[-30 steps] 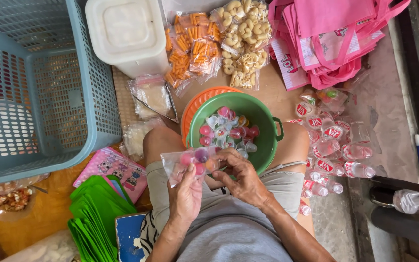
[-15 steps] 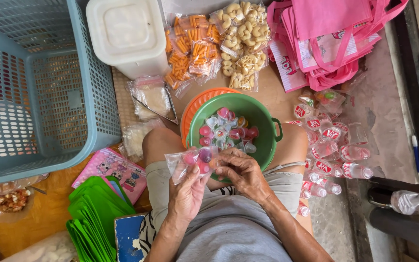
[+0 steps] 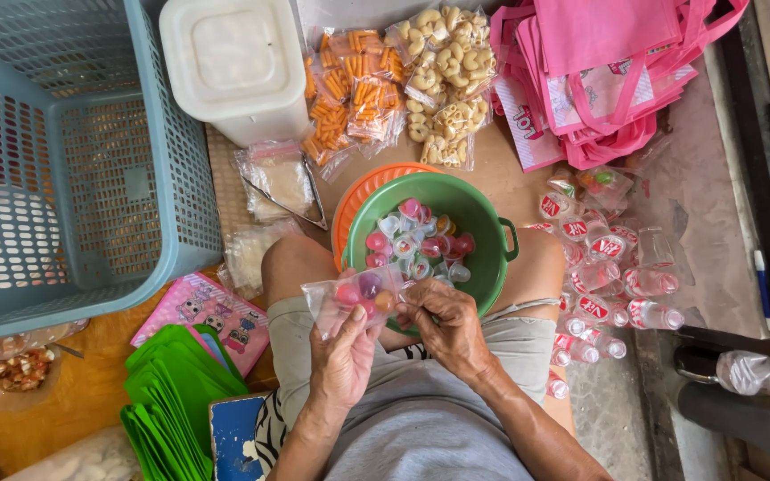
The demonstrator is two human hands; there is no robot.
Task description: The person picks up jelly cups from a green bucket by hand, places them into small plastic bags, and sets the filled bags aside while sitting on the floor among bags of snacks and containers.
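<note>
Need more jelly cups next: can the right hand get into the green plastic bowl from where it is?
Probably yes: the right hand sits at the uncovered green plastic bowl's near rim.

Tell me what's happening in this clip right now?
A seated person holds a small clear plastic bag with a few coloured jelly cups inside. The left hand grips the bag from below while the right hand works at its open end. On the lap sits a green bowl holding more jelly cups. Nearby lie snack packets, pink bags, small water bottles and a blue basket.
</note>
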